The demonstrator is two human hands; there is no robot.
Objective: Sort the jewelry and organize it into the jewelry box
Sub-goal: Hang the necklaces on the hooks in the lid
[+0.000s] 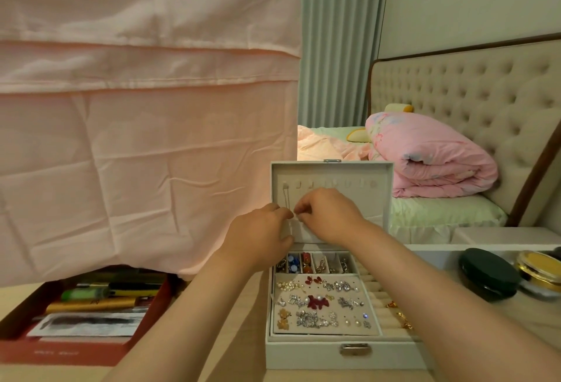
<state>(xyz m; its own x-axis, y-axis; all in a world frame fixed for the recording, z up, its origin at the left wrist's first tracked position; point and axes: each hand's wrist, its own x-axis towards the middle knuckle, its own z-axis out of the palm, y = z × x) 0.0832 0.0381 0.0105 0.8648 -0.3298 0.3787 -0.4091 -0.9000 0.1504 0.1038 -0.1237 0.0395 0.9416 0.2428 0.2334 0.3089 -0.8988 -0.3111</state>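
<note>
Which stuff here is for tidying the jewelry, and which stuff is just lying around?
For the job: jewelry box, earrings on its tray, thin chain on the lid, left hand and right hand pinching it.
Just lying about: red box, black tin, gold-lidded jar, pink quilt.

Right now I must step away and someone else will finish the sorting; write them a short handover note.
Left hand and right hand: fingers pinch a thin pale chain hanging from the leftmost hook in the open lid of the white jewelry box.
Done: earrings fill the beige pad; beads and charms sit in the small back compartments; gold pieces lie on the ring rolls.
Left: settle this chain; other lid hooks look bare.
</note>
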